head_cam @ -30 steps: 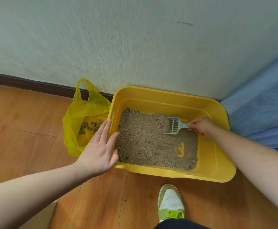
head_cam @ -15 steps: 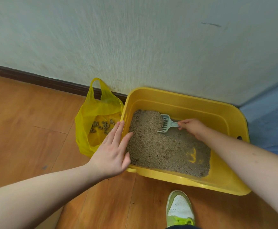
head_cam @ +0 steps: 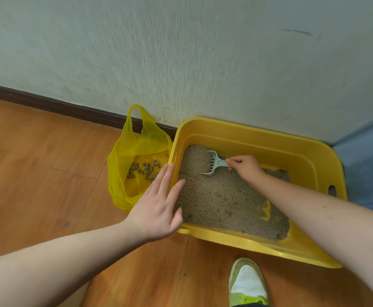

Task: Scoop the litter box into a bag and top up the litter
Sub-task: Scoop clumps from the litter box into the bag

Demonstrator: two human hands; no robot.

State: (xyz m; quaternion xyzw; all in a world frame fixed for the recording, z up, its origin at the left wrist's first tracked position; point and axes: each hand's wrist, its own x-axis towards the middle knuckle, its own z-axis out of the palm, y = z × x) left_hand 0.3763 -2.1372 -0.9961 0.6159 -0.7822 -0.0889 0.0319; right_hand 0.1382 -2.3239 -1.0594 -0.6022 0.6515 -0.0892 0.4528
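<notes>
The yellow litter box [head_cam: 269,138] sits on the wooden floor [head_cam: 37,173] against the pale wall [head_cam: 181,52], its far rim close to the dark skirting board [head_cam: 59,106]. Grey-brown litter [head_cam: 225,200] covers most of its bottom, heaped toward the far left corner, with a small bare yellow patch near the near right side. A pale slotted scoop [head_cam: 213,166] lies tilted in that heap, its blade dug into the litter. The right hand [head_cam: 245,167] grips the scoop's handle, fingers curled round it and knuckles up. The left hand [head_cam: 159,204] lies flat and spread over the box's left rim, fingers straight and together, the thumb and forefinger reaching over the edge above the litter; it holds nothing. Just beside the box on the left, touching its wall, stands an open yellow plastic bag [head_cam: 136,151] with its handles up against the skirting; dark clumps [head_cam: 144,170] lie inside on its bottom. At the near edge a green and white shoe [head_cam: 247,282] rests on the floor just in front of the box. A blue surface [head_cam: 367,156] shows at the right. No brand, label or writing can be read anywhere
</notes>
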